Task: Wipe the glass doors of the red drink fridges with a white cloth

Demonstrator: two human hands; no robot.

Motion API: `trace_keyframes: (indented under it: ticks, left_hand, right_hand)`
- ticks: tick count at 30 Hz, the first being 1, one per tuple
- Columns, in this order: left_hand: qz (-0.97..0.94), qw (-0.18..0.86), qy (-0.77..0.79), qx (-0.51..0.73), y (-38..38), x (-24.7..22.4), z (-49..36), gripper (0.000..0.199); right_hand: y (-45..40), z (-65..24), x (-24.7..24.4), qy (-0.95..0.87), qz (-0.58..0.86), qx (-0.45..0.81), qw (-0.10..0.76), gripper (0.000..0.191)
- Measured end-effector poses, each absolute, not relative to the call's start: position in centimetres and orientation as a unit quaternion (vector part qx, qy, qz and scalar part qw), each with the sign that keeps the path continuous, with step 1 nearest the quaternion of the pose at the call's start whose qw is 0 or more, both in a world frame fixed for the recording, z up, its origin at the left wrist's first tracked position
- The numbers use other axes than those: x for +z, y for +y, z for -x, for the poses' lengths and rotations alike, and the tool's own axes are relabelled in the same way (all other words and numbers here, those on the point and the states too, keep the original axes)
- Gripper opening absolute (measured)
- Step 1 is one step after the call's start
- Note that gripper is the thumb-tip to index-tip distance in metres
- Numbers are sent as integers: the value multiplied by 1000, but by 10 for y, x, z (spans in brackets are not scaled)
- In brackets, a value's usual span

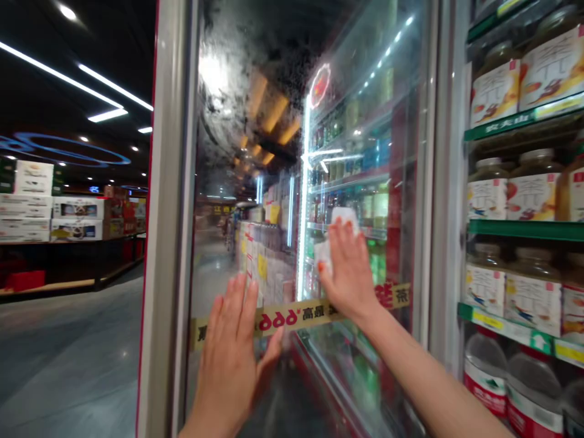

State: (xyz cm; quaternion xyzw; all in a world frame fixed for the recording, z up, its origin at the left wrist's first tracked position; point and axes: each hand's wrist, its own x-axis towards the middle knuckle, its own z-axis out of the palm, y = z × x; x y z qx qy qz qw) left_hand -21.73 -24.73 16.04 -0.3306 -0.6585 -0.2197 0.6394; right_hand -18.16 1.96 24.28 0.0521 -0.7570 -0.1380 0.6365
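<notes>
A tall glass cooler door (255, 255) in a metal frame fills the middle of the view, standing open. My right hand (351, 274) presses a white tissue (345, 214) flat against the glass, and parts of the tissue show beyond the fingertips and by the thumb. Lower left, my left hand (235, 347) lies against or close to the pane with its fingers stretched out and nothing in it. A printed yellow strip (314, 314) runs across the door, its lettering reversed, partly hidden by both hands. Misty patches (228, 115) cover the upper glass.
Shelves with bottled drinks (533, 188) stand inside the cooler on the right, edged with green price rails (524, 228). Beyond the door's left frame (166, 243), stacked boxes (50, 213) sit on a display table above grey floor (68, 353).
</notes>
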Motion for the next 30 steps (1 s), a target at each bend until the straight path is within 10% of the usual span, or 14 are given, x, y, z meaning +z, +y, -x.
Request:
trace_keyframes:
  ticks: [4, 8, 16, 22, 30]
  left_hand:
    - [339, 636, -661, -210, -252, 156, 248, 85]
    - [305, 620, -684, -233, -246, 164, 279, 84]
    - [282, 588, -710, -267, -206, 288, 258, 81]
    - [258, 544, -756, -257, -175, 338, 251, 86]
    - [239, 453, -815, -270, -141, 392, 220, 100]
  right_hand:
    - [45, 179, 241, -728, -233, -263, 588, 85]
    - [112, 178, 297, -718, -92, -185, 664, 82]
    - [55, 179, 313, -738, -250, -217, 588, 61]
    - [97, 171, 372, -750, 26, -79, 657, 85]
    - [65, 168, 381, -801, -64, -81, 589, 80]
